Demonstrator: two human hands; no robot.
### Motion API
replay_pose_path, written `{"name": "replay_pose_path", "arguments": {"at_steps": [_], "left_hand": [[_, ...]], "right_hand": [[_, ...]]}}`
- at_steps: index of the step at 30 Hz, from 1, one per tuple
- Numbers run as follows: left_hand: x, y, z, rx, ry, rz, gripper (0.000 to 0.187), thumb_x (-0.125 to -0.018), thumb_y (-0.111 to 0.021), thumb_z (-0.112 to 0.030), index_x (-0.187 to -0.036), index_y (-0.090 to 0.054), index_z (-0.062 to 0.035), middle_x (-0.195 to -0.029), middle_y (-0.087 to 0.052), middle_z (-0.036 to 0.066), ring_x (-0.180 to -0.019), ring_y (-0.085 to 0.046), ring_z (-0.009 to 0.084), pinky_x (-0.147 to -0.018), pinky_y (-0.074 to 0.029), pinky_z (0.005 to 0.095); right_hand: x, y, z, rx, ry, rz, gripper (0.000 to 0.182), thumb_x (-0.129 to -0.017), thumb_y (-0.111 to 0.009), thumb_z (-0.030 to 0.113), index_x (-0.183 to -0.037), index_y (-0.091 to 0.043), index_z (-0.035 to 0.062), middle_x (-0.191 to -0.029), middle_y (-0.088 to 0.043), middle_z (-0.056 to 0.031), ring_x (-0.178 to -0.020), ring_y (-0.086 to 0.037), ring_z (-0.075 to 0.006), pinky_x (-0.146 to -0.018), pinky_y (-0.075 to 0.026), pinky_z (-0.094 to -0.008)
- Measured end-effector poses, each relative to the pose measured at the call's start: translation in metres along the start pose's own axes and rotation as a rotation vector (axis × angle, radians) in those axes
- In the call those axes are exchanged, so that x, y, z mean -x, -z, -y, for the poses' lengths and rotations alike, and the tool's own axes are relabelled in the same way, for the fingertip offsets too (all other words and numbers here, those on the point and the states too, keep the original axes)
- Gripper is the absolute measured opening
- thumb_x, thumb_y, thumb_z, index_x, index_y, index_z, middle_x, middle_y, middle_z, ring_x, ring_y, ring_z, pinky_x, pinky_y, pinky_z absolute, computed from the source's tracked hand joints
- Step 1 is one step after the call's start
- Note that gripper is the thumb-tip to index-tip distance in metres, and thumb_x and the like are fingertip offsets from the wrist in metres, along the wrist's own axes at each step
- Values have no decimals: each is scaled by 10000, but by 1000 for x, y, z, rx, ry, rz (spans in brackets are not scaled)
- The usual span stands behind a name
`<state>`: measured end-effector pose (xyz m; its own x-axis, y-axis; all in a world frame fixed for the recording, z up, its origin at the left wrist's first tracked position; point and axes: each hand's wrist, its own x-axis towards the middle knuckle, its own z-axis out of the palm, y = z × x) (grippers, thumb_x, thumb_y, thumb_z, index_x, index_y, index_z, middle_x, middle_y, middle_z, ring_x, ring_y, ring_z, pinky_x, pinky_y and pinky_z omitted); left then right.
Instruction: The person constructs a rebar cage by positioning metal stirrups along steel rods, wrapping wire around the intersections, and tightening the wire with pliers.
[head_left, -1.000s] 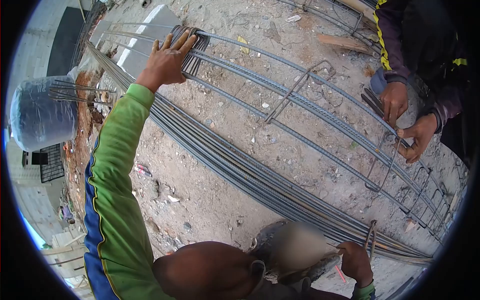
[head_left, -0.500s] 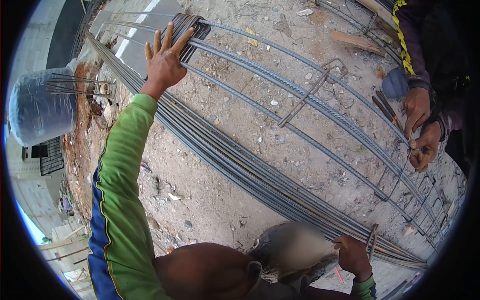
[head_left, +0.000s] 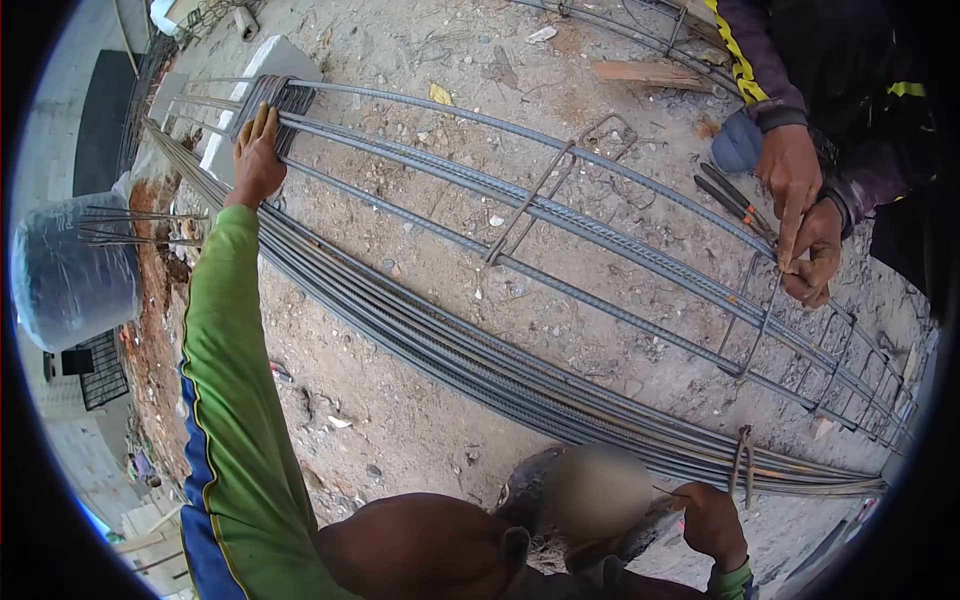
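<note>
My left hand (head_left: 258, 165) reaches out in a green sleeve, with its fingers closed over the near side of a stack of square rebar stirrups (head_left: 290, 97). The stack sits around long ribbed steel bars (head_left: 400, 157). Low at the right, my right hand (head_left: 712, 525) is curled closed, with a thin wire (head_left: 668, 491) poking out of its fingers. Near that hand, a rusty two-legged metal piece (head_left: 743, 462) rests across a bundle of loose rebar (head_left: 420, 335). A single stirrup (head_left: 530, 205) stands around the bars midway along.
A co-worker's hands (head_left: 800, 235) work at a stirrup on the far bar, with pliers (head_left: 738, 208) lying alongside. A wooden offcut (head_left: 650, 74) lies on the stony ground. At the left are a plastic-wrapped cylinder (head_left: 75, 265) and protruding bars (head_left: 140, 225).
My left hand has gone from spread fingers to closed over the stirrup stack. The view has shifted, so the bars appear further left. The co-worker's hands have come closer together.
</note>
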<state>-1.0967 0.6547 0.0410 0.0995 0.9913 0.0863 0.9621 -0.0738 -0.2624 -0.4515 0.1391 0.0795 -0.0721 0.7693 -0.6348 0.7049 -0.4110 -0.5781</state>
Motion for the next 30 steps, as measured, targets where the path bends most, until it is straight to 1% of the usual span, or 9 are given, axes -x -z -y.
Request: {"name": "replay_pose_path", "arguments": {"at_steps": [2,5,6,9,13,21,22,26,30], "left_hand": [[14,9,-19,17,-31,-105,824,-755,-543,43,-1559,-411,-81,-1621,-367,213,-1497,-354,367,-1226,-271,485],[7,22,-16,396,46,-103,734,-759,-504,33,-1489,-508,-44,-1516,-493,256,-1431,-453,378,-1194,-340,419],[9,31,-28,404,53,-329,664,-753,-501,8,-1413,-575,6,-1380,-607,273,-1331,-556,395,-1145,-406,378],[-6,51,-30,385,201,-48,610,-755,-534,-41,-1354,-614,38,-1283,-662,284,-1271,-602,410,-1115,-436,402],[-21,31,-21,693,233,-59,512,-787,-565,-98,-1272,-683,14,-1163,-703,295,-1152,-665,420,-1004,-504,423],[4,39,-77,389,178,-187,280,-824,-593,-96,-1033,-753,-2,-995,-723,284,-988,-692,458,-897,-540,457],[-2,42,-73,482,173,-28,309,-818,-577,-71,-1058,-753,12,-949,-733,272,-908,-724,400,-846,-547,418],[24,41,-76,841,126,-92,300,-808,-629,-38,-1065,-742,68,-879,-755,137,-807,-689,179,-762,-538,331],[60,74,-126,883,75,-16,260,-835,-628,-23,-1047,-743,73,-863,-744,129,-790,-680,178,-751,-538,326]], "right_hand": [[6,2,1,-95,14,28,188,-894,-518,3,-992,-678,23,-853,-722,-173,-811,-720,-363,-717,-566,-426],[15,0,1,-74,13,-11,183,-895,-520,5,-986,-678,23,-839,-719,-159,-796,-717,-358,-711,-565,-423],[17,-1,0,-65,24,-18,183,-895,-520,5,-986,-678,23,-839,-719,-159,-796,-717,-358,-711,-565,-423],[23,-3,-1,-16,47,-28,197,-884,-517,-2,-997,-676,21,-844,-719,-156,-804,-714,-358,-732,-564,-425],[32,5,2,17,61,-42,235,-855,-518,-29,-1026,-672,18,-878,-720,-166,-858,-714,-355,-783,-562,-423],[58,6,-12,-28,111,-111,242,-859,-514,-48,-1031,-670,21,-874,-720,-166,-834,-716,-358,-772,-566,-424],[61,5,-14,-22,119,-113,240,-861,-515,-47,-1032,-669,21,-873,-721,-166,-833,-717,-357,-771,-566,-422],[68,6,-18,-37,126,-128,234,-863,-524,-47,-1033,-667,26,-880,-720,-165,-836,-715,-360,-768,-564,-428],[74,6,-22,29,174,-131,218,-866,-544,-42,-1031,-666,32,-892,-714,-166,-844,-711,-365,-758,-563,-436]]}}
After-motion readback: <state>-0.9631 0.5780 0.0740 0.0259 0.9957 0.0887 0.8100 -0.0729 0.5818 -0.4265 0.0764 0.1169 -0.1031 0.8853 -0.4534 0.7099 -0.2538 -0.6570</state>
